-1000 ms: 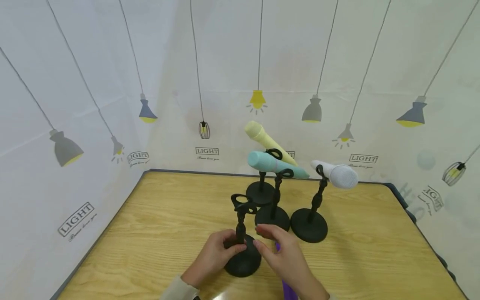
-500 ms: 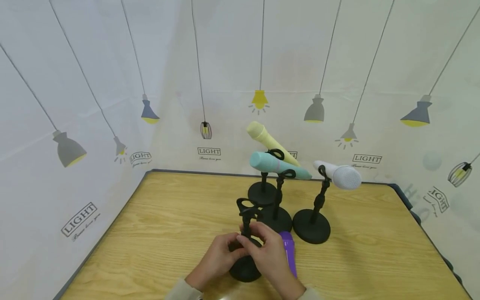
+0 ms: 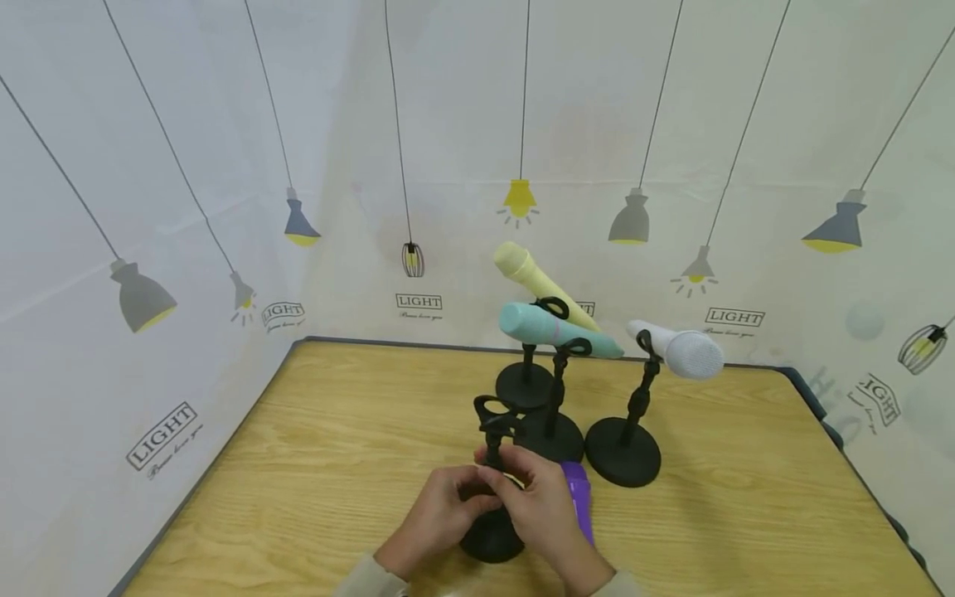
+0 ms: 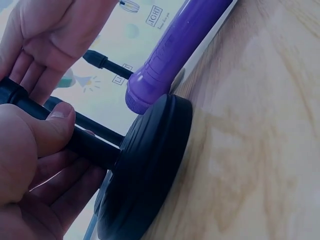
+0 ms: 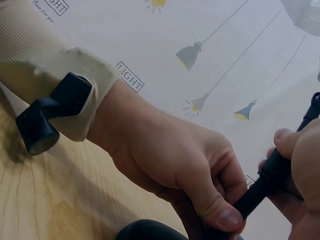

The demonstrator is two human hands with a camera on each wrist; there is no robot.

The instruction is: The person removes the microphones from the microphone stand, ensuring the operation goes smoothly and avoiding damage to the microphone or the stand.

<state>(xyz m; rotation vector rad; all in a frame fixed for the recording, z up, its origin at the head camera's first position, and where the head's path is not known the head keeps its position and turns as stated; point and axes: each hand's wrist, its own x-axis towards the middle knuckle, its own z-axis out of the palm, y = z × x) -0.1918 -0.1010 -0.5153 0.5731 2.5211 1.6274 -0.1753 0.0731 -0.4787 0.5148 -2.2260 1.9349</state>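
A black microphone stand [image 3: 492, 541] with a round base and a two-ringed clip stands upright at the front of the table; its clip holds nothing. My left hand [image 3: 436, 512] grips the lower pole, the thumb [image 4: 59, 117] lying along it just above the base in the left wrist view. Higher up, my right hand [image 3: 539, 502] pinches the same pole between thumb and fingers, below the clip. Close to the right hand lies a purple microphone [image 3: 578, 496], its head right at the base's edge in the left wrist view. The hands hide most of the pole in the head view.
Behind are stands bearing a yellow microphone [image 3: 548, 286], a turquoise microphone [image 3: 555, 330] and, to the right, a white microphone [image 3: 692, 354]. Their round black bases sit close together on the wooden table [image 3: 358, 414]. A lamp-patterned backdrop [image 3: 462, 108] encloses the table.
My right hand has moved left from beside the stand and taken hold of its pole. The left hand keeps its grip, and more of the purple microphone shows. The view has shifted slightly.
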